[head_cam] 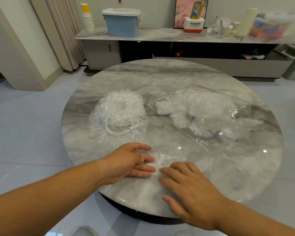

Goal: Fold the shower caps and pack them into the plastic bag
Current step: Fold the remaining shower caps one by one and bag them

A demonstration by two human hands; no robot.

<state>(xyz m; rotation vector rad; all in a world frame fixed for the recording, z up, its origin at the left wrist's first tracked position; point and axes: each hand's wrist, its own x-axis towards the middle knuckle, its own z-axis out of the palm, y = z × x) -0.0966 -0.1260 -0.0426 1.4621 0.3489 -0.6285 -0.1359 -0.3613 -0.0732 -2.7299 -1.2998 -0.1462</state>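
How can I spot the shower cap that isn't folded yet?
Look at the round marble table. On its left side, beyond the left hand, sits the open shower cap. It is puffy and round with a crinkly elastic rim, unlike the plastic bag on the right or the small folded cap at the near edge.

— Where do your loose shower caps lie?
— In a clear, crinkled heap left of centre on your bench, with the elastic rims showing.
— And your plastic bag?
— Just right of the heap, lying flat and slanted. It is transparent, with whitish caps bunched inside.
— Anything nearer you?
— One flattened cap, a small whitish strip by your near edge.
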